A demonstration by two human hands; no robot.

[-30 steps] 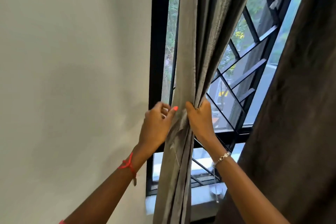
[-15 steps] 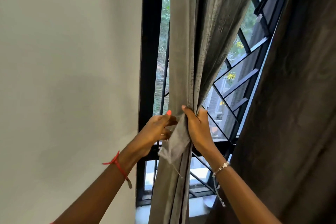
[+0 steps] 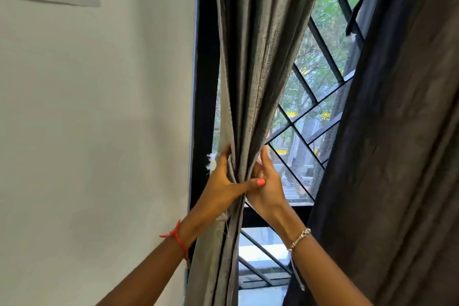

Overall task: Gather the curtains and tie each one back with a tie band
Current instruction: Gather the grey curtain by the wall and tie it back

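Grey ribbed-fabric curtain [image 3: 258,69], gathered beside the black window frame [image 3: 202,82] and clasped at its waist.

The bundle is clenched in the grip of the left hand [image 3: 223,186], with the thumb laid across the front, apparently so that the folds are kept from spreading while a band is passed round. The right hand [image 3: 268,189] is laid flat against the far side, fingers straight and grip released, seemingly as a brace. A pale frayed end [image 3: 221,217] is seen beneath the left wrist; whether it belongs to the tie band cannot be told. The dark brown curtain [image 3: 397,156] is left untied. Half a second ago a loose grey flap hung between the hands; it is now gone from the front, and the right hand's pinch has been opened.
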